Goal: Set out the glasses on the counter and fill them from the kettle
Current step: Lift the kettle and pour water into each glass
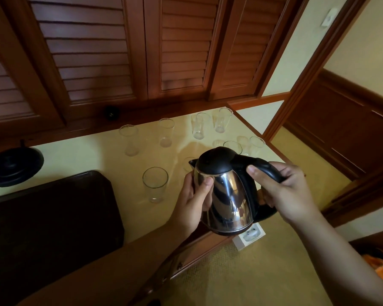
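Kettle (pixel 226 195): held up over the counter's (pixel 86 155) front edge, tipped slightly, spout toward the near glass (pixel 155 184); probably poised to pour.
Right hand (pixel 283 193): fingers closed round the black handle; carries the weight.
Left hand (pixel 197 195): palm and thumb pressed on the steel body, likely steadying the tilt; risky if the metal is hot.
Glasses: all upright and set apart, so each can be reached by the spout; all look empty. Two stand at left back, a pair (pixel 212 123) at the far corner, more behind the kettle, partly hidden.
Tray (pixel 42 217): dark, bare, at left.
Base (pixel 13 165): black disc, far left, without kettle.
Stage: setting-out looks done; filling not begun.
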